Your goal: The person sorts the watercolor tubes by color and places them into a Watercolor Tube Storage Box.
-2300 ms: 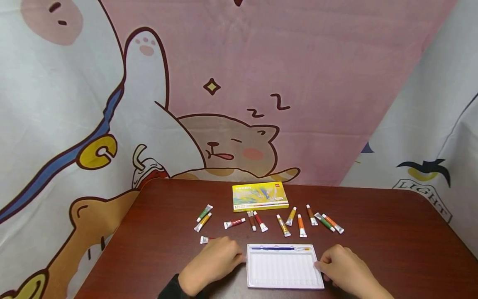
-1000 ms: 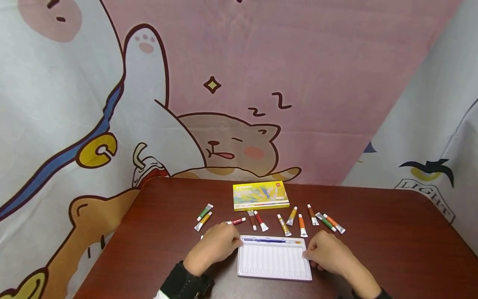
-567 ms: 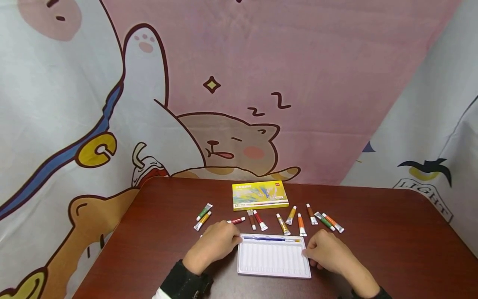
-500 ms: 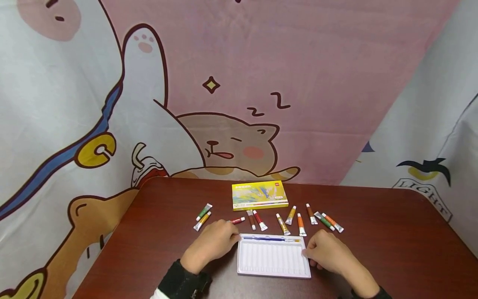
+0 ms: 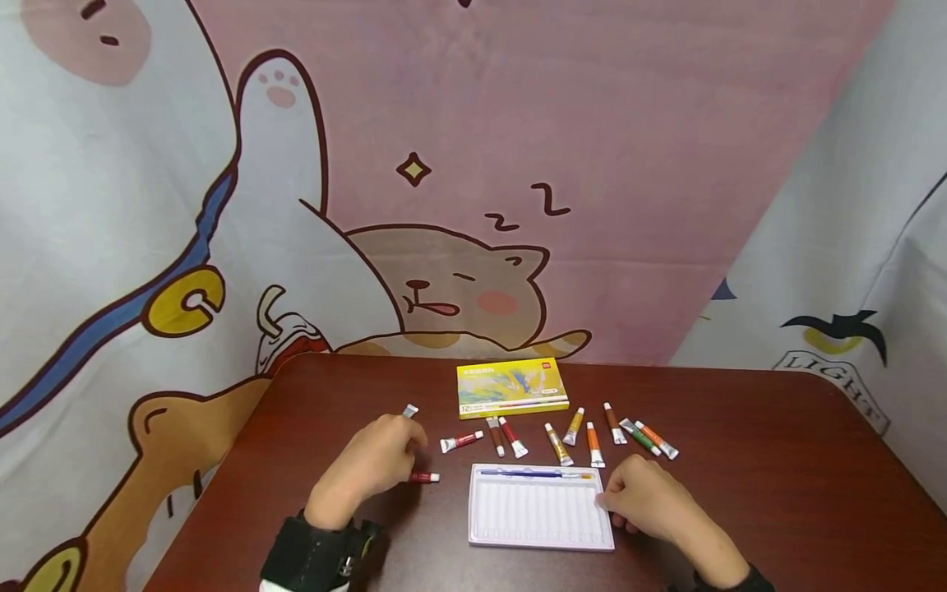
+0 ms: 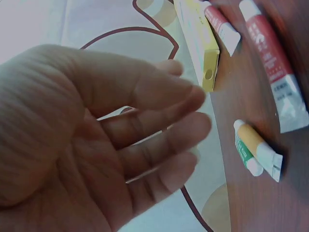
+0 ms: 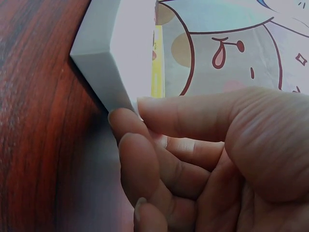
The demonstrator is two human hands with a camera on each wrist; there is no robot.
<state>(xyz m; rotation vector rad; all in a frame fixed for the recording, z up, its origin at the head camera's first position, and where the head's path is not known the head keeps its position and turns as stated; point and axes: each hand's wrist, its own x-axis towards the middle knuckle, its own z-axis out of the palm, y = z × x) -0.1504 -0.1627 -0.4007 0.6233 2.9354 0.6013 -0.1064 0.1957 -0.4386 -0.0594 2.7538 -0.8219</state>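
Head view: my empty, relaxed left hand (image 5: 370,459) has moved left of the tray (image 5: 541,514), so only my right hand (image 5: 651,498) pinches it.

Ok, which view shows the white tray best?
The head view: it shows nearly all the white tray from above, with the brush along its far side. The right wrist view shows only part of it, pinched by the right hand. The left wrist view shows none.

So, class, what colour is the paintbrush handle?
Blue; the paintbrush handle shows best in the head view.
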